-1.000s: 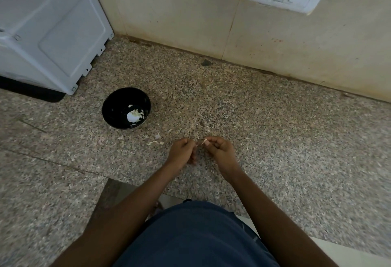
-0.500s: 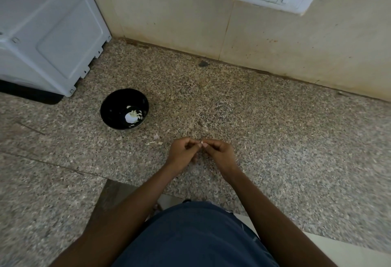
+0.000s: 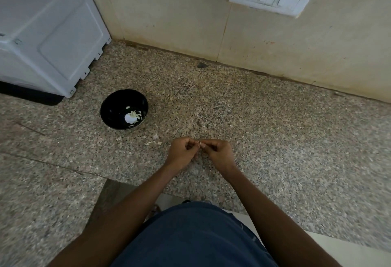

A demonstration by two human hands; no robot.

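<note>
Hands (image 3: 182, 150) drawn together; maybe pinching pale scrap (image 3: 200, 143).

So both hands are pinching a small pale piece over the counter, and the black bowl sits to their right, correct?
Not quite. The head view shows the black bowl off to the left of the left hand, not on the right. The rest holds: that hand and the right hand both pinch the small pale piece over the counter.

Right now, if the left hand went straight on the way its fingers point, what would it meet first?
The pale bit both pinch, right at its fingertips; just beyond, probably the right hand, which the left hand faces.
</note>
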